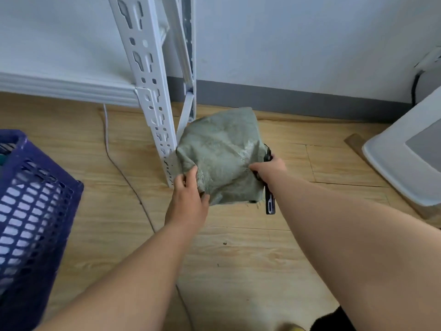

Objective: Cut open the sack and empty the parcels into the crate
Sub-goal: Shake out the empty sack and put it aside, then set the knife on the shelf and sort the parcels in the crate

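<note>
A grey-green woven sack (pixel 219 151) sits bulging on the wooden floor beside a white shelf post. My left hand (pixel 188 189) grips the sack's lower left corner. At the sack's right edge, my right hand (pixel 267 172) pinches the fabric and also holds a black utility knife (pixel 269 201), whose handle points down toward me. The knife's blade is hidden. A blue perforated plastic crate (pixel 35 206) stands at the far left, with something pale showing through its holes. No parcels are visible outside the sack.
A white slotted metal shelf post (pixel 155 111) and its low shelf (pixel 66 84) stand just left of the sack. Thin cables (pixel 124 173) run across the floor. A white plastic bin lid (pixel 405 158) lies at the right, by the wall.
</note>
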`<state>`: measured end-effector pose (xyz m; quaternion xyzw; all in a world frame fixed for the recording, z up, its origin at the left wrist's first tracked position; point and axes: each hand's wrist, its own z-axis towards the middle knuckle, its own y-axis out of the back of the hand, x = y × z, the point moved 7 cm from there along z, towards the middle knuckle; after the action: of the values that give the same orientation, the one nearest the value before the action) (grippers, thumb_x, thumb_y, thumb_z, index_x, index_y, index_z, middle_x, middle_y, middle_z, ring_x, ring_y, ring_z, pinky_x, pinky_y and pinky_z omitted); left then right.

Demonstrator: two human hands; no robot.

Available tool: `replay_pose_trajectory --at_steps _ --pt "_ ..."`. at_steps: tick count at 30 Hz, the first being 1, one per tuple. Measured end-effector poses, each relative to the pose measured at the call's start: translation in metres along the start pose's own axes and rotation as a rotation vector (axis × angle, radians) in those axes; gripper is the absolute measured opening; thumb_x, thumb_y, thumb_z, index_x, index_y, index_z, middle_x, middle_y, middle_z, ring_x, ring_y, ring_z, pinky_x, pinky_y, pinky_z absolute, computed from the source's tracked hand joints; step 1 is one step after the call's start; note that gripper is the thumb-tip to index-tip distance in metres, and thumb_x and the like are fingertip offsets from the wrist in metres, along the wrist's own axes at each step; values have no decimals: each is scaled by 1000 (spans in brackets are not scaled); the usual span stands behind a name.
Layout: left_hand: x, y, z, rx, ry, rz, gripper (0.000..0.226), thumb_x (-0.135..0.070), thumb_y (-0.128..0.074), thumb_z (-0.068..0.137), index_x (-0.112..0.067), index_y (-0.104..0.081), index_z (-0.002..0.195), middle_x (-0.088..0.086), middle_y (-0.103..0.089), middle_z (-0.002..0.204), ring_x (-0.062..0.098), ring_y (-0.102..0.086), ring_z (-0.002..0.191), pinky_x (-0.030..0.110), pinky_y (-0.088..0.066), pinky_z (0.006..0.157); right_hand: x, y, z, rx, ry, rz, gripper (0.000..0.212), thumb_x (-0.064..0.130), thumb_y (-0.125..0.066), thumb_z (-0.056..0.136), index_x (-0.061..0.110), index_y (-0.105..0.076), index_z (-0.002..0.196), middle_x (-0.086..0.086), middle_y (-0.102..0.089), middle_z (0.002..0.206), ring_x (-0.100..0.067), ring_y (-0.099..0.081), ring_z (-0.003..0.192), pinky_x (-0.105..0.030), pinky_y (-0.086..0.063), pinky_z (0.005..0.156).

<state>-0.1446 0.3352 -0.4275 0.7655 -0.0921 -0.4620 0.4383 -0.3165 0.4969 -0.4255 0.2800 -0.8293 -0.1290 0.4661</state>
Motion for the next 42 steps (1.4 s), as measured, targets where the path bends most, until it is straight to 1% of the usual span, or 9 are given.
replay_pose_trajectory --at_steps 3,8,14,19,23,28,32,37,42 --pt "34 -21 8 201 218 57 93 -41 -65 86 -26 -3 153 7 -14 152 30 -39 131 42 -42 102 -20 -3 1 -43 -92 -393 41 42 -73 79 10 -53 94 -3 -58 83 -19 -61 74 -30 -49 59" --pt "44 -31 5 255 184 146 72 -37 -61 90 -21 -25 150 5 -22 154 26 -33 138 34 -33 110 -30 -20 10 -43 18 -630 8 3 -50 90 5 -57 87 -4 -48 68 -20 -53 65 -28 -44 58" --pt "66 -68 -1 403 169 244 65 -40 -60 90 -31 -32 148 -1 -18 157 24 -31 139 31 -34 108 -64 -72 19 197 139 -731 53 2 -47 90 21 -45 139 -16 -46 130 -20 -52 77 -30 -44 62" --pt "86 -80 5 414 362 189 65 -41 -62 88 -29 -37 147 10 -29 153 29 -42 133 30 -38 106 -104 -97 13 413 -148 -605 42 2 -45 98 1 -42 140 -21 -51 128 -36 -54 122 -40 -50 98" --pt "93 -101 1 542 447 86 68 -40 -63 89 -20 -35 148 8 -35 153 26 -37 138 29 -32 110 -119 -119 -4 624 -277 -559 44 0 -41 98 -2 -37 142 -22 -43 140 -35 -49 130 -44 -52 95" --pt "87 -106 11 542 397 -74 61 -31 -66 89 -13 -42 142 6 -47 144 25 -44 132 29 -34 105 -110 -113 20 474 -289 -355 45 -1 -43 97 -5 -38 142 -21 -48 131 -34 -49 129 -38 -49 98" --pt "77 -91 43 390 274 -67 85 -39 -62 90 -18 -11 154 -3 -7 161 19 -14 147 36 -16 117 -90 -97 45 258 -312 -111 60 -6 -46 95 21 -36 147 -15 -53 101 -29 -60 87 -38 -59 84" --pt "81 -87 44 295 238 294 81 -37 -61 89 -20 -15 153 -1 -3 161 26 -12 145 41 -24 115 -71 -85 47 22 23 -622 69 -5 -55 86 20 -35 147 -12 -37 142 -29 -52 120 -40 -55 89" --pt "92 -100 30 554 148 536 77 -43 -57 91 -28 -15 153 0 -1 162 29 -7 147 41 -19 117 -77 -110 38 318 52 -671 65 -8 -46 89 22 -38 147 -13 -45 134 -30 -58 114 -42 -57 87"
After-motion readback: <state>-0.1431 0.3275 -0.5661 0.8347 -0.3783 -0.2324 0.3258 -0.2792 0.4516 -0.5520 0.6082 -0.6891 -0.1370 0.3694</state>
